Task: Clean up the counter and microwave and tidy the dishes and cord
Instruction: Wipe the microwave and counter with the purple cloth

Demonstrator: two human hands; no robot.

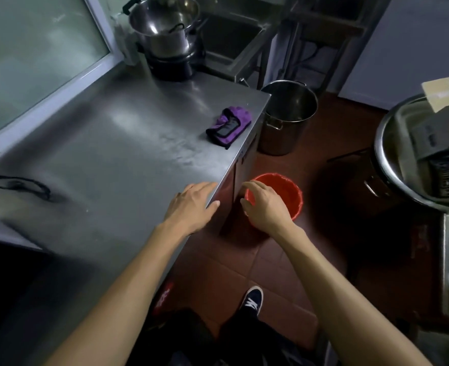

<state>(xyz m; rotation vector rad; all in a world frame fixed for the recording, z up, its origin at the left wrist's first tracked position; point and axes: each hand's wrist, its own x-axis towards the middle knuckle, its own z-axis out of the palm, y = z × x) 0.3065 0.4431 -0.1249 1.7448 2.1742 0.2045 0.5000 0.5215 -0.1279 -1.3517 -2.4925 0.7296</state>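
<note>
Table edge is where we've got our left hand, lying flat right at the steel rim with the fingers stretched out and nothing in it. Our right hand hangs off the side of the table, above the red bucket on the floor, fingers loosely curled down, also holding nothing as far as we can see. Can't tell if it's actually touching the bucket rim or just over it.

Further up the table, close to the right edge, sits a purple cleaning mitt, well apart from both hands. Over on the left there's a black cord looped on the surface. At the far end a steel pot sits on a black cooker base, next to the window.

On the floor past the table corner there's a tall steel stockpot, and our dark sneaker shows at the bottom on the brown tiles.
</note>
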